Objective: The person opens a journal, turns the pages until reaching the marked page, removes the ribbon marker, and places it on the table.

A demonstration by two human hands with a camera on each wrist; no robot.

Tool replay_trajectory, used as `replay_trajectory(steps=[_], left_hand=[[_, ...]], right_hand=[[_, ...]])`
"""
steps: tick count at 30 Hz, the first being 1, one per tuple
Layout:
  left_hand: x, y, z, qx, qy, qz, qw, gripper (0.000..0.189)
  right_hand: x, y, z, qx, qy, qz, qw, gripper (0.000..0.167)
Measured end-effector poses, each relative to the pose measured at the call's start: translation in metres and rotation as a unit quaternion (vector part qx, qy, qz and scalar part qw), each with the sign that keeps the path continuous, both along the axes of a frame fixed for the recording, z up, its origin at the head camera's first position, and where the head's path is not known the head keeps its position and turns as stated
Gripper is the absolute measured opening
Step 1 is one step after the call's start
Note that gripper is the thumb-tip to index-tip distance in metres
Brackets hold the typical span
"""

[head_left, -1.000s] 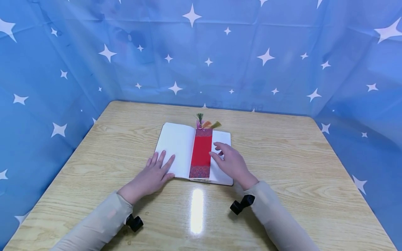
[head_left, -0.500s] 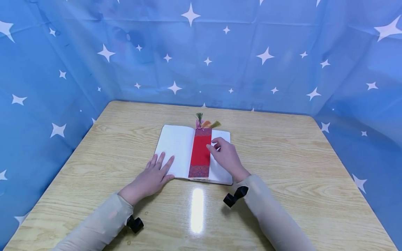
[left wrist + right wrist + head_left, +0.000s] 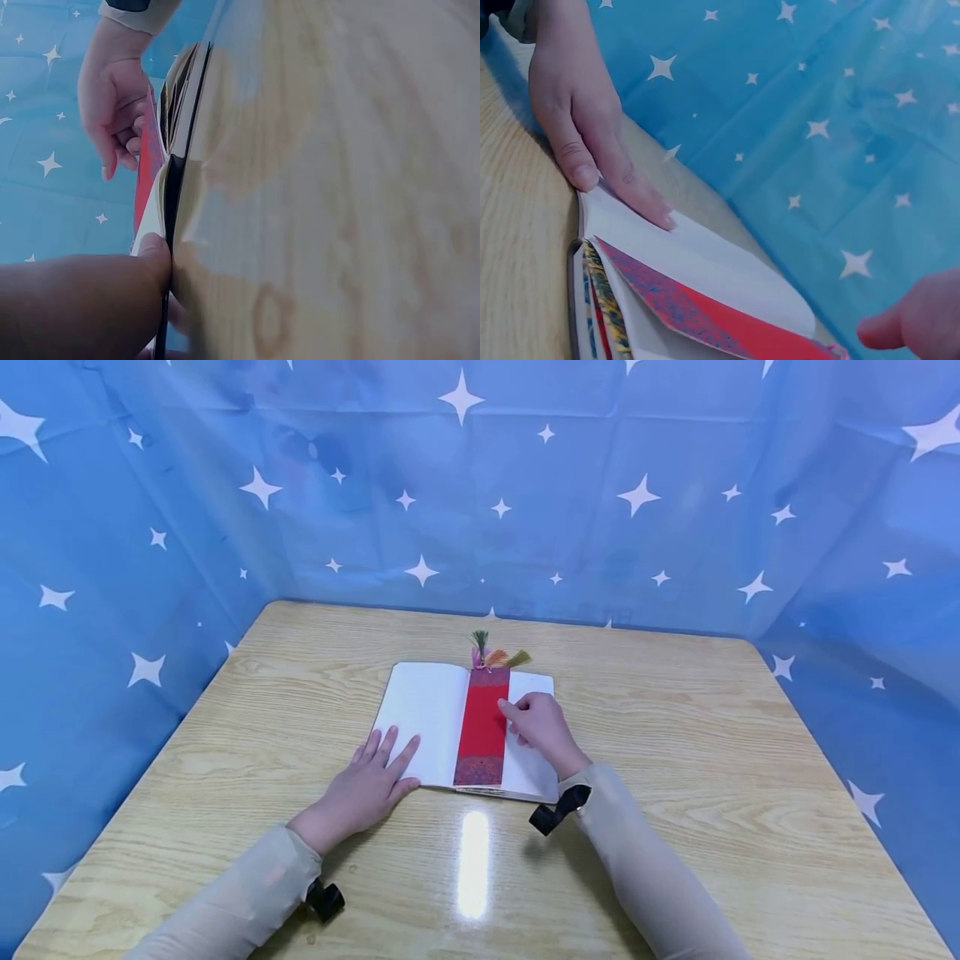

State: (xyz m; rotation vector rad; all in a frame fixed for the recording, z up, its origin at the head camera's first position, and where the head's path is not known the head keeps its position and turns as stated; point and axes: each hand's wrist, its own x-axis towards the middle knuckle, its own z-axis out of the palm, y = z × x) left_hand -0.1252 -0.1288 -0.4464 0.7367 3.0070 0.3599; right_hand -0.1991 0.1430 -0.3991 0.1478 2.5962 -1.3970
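Note:
An open book with blank white pages [image 3: 426,706] lies on the table. Along its middle, partly over the right page, lies a red bookmark [image 3: 482,727] with patterned ends and coloured tassels [image 3: 497,657] past the book's far edge. My left hand [image 3: 358,793] rests on the lower left page, fingers spread, its thumb [image 3: 155,257] at the book's near edge. Over the right page is my right hand [image 3: 546,727]; its thumb overlaps the bookmark's right side, with the other fingers bent beside that edge. In the right wrist view, the thumb [image 3: 900,328] stands apart from the bookmark.
The wooden table [image 3: 675,718] reaches a blue curtain [image 3: 360,527] with white stars behind and at both sides. Black wrist cameras [image 3: 325,902] sit under both sleeves. A bright light reflection shows on the table in front of the book.
My right hand has moved left toward the bookmark, its thumb now over the red and its fingers more bent. The left hand stays on the left page.

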Motion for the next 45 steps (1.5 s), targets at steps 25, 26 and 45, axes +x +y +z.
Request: replay_trajectory(steps=[25, 26, 45], left_hand=[[0.000, 0.003, 0.004, -0.016, -0.003, 0.002, 0.9999, 0.059], [0.000, 0.003, 0.004, -0.014, -0.003, 0.003, 0.9999, 0.059], [0.003, 0.004, 0.005, -0.011, -0.001, 0.000, 0.9999, 0.059]], right_hand=[[-0.010, 0.003, -0.006, -0.024, -0.043, -0.014, 0.9987, 0.022], [-0.010, 0.004, -0.007, -0.037, -0.045, -0.016, 0.9982, 0.023], [-0.001, 0.026, -0.012, -0.138, -0.083, -0.040, 0.9862, 0.026]])
